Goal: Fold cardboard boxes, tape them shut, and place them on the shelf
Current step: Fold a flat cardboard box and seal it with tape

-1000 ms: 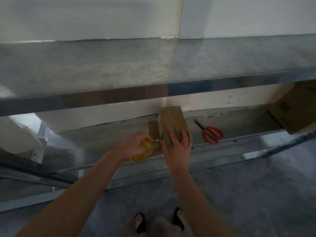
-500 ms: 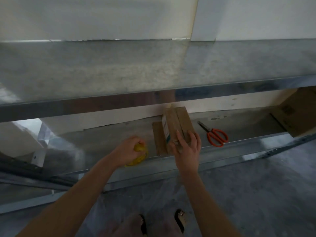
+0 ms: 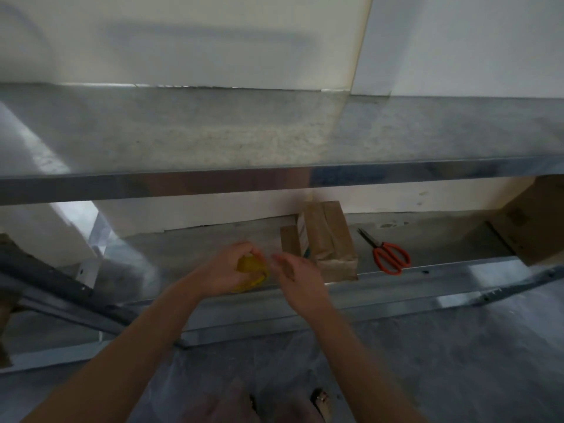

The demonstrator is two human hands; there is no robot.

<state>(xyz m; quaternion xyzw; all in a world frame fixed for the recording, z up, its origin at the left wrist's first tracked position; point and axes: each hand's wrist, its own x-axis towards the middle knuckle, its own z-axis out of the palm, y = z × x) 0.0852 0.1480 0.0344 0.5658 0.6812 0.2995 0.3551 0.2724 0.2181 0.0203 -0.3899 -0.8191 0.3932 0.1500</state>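
Cardboard box [image 3: 328, 239] on metal shelf [image 3: 213, 245]

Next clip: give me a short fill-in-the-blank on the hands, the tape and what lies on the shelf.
1. The left hand grips a ____ tape roll.
2. The right hand, fingers relaxed, holds ____.
3. The scissors have ____ handles and lie on the lower shelf.
4. They lie to the ____ of the small cardboard box.
Missing words: yellow; nothing; orange; right.
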